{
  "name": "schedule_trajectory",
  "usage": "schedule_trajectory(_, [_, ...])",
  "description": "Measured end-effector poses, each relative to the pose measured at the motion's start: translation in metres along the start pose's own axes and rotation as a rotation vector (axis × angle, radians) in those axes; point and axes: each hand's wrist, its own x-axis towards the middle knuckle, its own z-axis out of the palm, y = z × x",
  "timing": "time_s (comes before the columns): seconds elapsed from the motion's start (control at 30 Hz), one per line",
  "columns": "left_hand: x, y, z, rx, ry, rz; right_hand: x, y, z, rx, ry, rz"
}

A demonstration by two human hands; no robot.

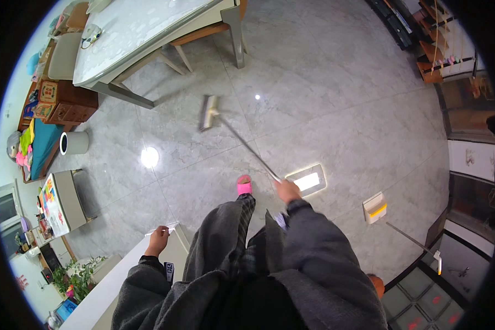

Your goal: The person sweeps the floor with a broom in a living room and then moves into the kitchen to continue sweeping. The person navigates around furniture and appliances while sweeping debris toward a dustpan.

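Note:
My right hand (288, 191) grips the upper end of a broom's metal handle (249, 146). The handle slants up and to the left across the grey floor (334, 123). At its far end is the broom head (209, 112), pale with dark bristles and slightly blurred, close to the dining table. My left hand (158, 241) has curled fingers near the corner of a white cabinet (123, 264); whether it touches the corner or holds anything is unclear. Below my body, a pink slipper (244, 185) shows on one foot.
A long-handled dustpan (374, 208) stands at right, near glass-fronted furniture (470, 111). The dining table (140, 29) and chairs (202, 35) occupy the upper left. Along the left are a waste bin (75, 143), a small cabinet (64, 202) and a potted plant (80, 274).

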Motion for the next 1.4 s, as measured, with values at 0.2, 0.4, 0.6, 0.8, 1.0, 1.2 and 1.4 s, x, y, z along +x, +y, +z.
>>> schedule_trajectory(0.2, [0.022, 0.019, 0.008, 0.025, -0.100, -0.028, -0.144, 0.186, -0.009, -0.024, 0.036, 0.471])
schedule_trajectory(0.4, [0.044, 0.053, 0.049, 0.031, -0.128, 0.092, -0.216, 0.241, -0.068, -0.185, 0.057, 0.580])
schedule_trajectory(0.6, [0.031, 0.058, 0.060, -0.063, -0.132, 0.037, -0.208, 0.196, -0.134, -0.210, -0.028, 0.201])
schedule_trajectory(0.8, [0.007, 0.038, 0.063, -0.197, -0.119, -0.114, -0.060, 0.060, -0.111, -0.319, -0.193, -0.301])
schedule_trajectory(1.0, [-0.023, 0.030, 0.061, -0.214, -0.053, -0.144, 0.073, -0.153, -0.047, -0.314, -0.182, -0.682])
schedule_trajectory(1.2, [-0.043, 0.021, 0.062, -0.250, -0.075, -0.235, 0.112, -0.165, -0.029, -0.224, -0.024, -0.473])
schedule_trajectory(1.4, [-0.024, 0.026, 0.055, -0.186, -0.120, -0.175, 0.078, 0.021, -0.063, -0.223, -0.062, -0.047])
